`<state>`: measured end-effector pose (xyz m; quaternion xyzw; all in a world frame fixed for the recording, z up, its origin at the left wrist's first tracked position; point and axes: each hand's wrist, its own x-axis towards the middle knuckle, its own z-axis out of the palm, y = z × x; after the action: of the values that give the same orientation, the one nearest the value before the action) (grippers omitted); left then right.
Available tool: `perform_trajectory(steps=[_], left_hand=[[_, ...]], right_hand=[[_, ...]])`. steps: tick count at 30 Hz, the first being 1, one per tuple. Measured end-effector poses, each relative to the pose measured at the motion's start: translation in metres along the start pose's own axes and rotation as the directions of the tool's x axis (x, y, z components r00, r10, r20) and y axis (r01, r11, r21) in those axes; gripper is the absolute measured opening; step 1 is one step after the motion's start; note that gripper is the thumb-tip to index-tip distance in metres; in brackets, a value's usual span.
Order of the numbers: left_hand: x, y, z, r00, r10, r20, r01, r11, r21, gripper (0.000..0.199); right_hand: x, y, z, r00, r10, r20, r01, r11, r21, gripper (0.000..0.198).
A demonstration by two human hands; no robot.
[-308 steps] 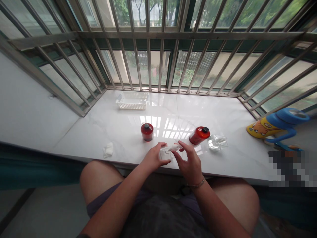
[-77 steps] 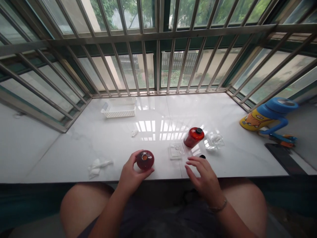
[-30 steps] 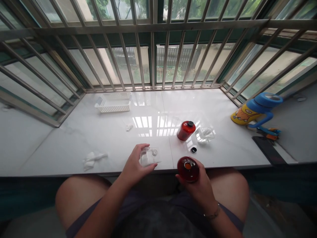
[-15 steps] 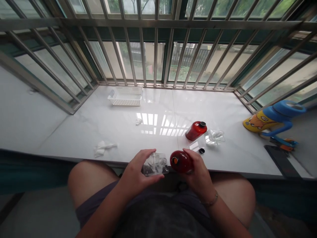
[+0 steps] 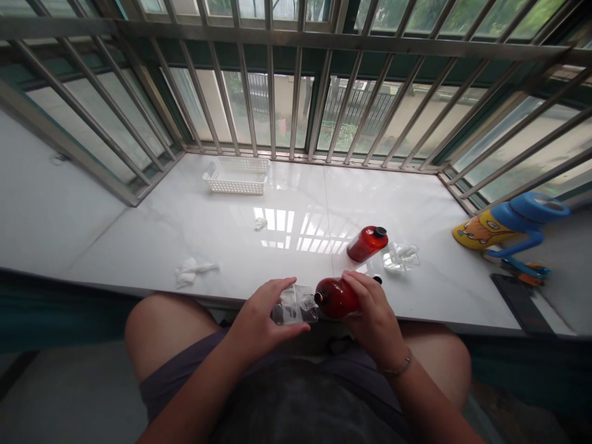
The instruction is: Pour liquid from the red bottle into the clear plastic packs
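My left hand (image 5: pixel 259 317) is closed around a clear plastic bottle (image 5: pixel 294 305), its open neck facing right. In my right hand (image 5: pixel 374 314) lies a dark red bottle (image 5: pixel 340 298), uncapped and tipped so that its mouth points left at the clear bottle's neck. The two mouths are close together; I cannot tell whether they touch. Both bottles are held just over the counter's front edge. Behind my right hand stands a second red bottle (image 5: pixel 367 244) with a black cap on. A small black cap (image 5: pixel 378 280) shows partly past my right fingers.
Beside the capped bottle lies a clear plastic container (image 5: pixel 400 257). A white basket (image 5: pixel 237 179) sits at the back left, with crumpled tissues (image 5: pixel 189 272) nearer me. At right are a blue-and-yellow flask (image 5: pixel 509 221) and a phone (image 5: pixel 520 303). Metal bars (image 5: pixel 296 41) line the windows.
My right hand has tipped the dark red bottle further over, swinging its mouth left to the clear bottle's neck. My left hand has shifted slightly right. The loose black cap is now partly covered.
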<state>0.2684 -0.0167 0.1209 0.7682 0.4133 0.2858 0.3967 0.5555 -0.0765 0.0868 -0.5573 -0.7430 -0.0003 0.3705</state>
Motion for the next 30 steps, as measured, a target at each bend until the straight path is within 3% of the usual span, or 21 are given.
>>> perform_trajectory(steps=[30], left_hand=[[0.003, -0.011, 0.009, 0.995, -0.088, 0.036, 0.091, 0.992, -0.083, 0.075]], right_hand=[[0.005, 0.01, -0.008, 0.997, -0.047, 0.058, 0.051, 0.996, -0.07, 0.081]])
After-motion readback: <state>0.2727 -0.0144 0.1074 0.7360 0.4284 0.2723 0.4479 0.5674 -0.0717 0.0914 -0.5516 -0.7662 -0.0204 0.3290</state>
